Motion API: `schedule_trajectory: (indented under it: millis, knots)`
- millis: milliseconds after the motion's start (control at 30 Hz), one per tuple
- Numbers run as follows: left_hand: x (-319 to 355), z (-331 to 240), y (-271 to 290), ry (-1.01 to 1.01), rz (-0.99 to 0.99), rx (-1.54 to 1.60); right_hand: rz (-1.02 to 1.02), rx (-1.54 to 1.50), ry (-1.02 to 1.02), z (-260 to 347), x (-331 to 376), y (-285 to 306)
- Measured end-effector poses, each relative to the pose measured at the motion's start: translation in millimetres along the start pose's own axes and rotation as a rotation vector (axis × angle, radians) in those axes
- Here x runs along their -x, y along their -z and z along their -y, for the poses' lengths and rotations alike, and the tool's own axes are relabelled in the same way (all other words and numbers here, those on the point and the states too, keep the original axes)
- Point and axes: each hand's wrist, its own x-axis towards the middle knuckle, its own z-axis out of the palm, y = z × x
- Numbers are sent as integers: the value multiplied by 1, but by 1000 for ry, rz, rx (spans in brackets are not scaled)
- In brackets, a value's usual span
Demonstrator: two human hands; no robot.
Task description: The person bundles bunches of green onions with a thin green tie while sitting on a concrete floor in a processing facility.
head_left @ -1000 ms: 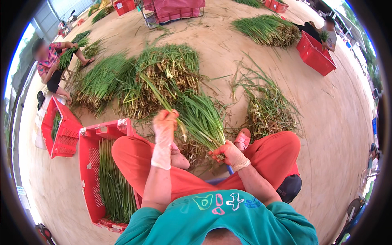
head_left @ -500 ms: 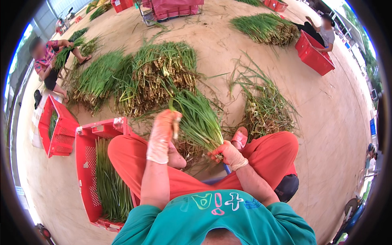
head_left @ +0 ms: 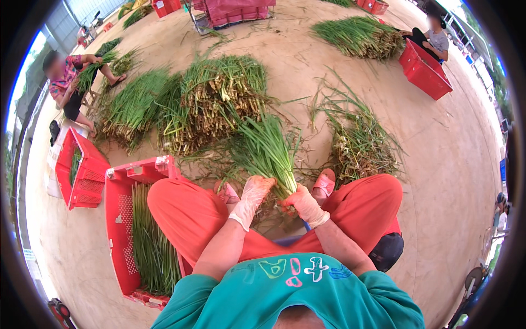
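A bunch of garlic chives (head_left: 269, 151) slants up and away from my lap, green leaves outward and pale stem ends toward me. My right hand (head_left: 306, 205), in a thin stained glove, is closed around the stem ends. On the bunch's left side my left hand (head_left: 253, 196), gloved too, has its fingers closed against the stems. Its fingertips are partly hidden there. Beyond the bunch lies a large heap of garlic chives (head_left: 222, 98), its brown root ends facing me. Loose leaves and trimmings lie on the ground below my hands.
At my left stands a red crate (head_left: 121, 241) with chives laid in it. A pile of loose trimmings (head_left: 361, 145) lies beyond my right foot. Two other people sit farther off, one beside a second red crate (head_left: 87, 175), one by another crate (head_left: 424, 70).
My left hand has come down and right, from raised beside the leaves to the stems near my right hand. The bunch now points more upright; my right hand keeps its grip.
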Motion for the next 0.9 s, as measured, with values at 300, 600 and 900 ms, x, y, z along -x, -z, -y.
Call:
schedule_trajectory:
  millis: [300, 600, 900]
  knots:
    - [14, 28, -5, 265, 167, 318, 66, -237, -48, -14, -11, 12]
    - [10, 42, -16, 137, 306, 94, 71, -257, -139, -9, -1, 2]
    - [-30, 26, 9, -456, -292, -384, 30, -135, -129, -14, -6, 11]
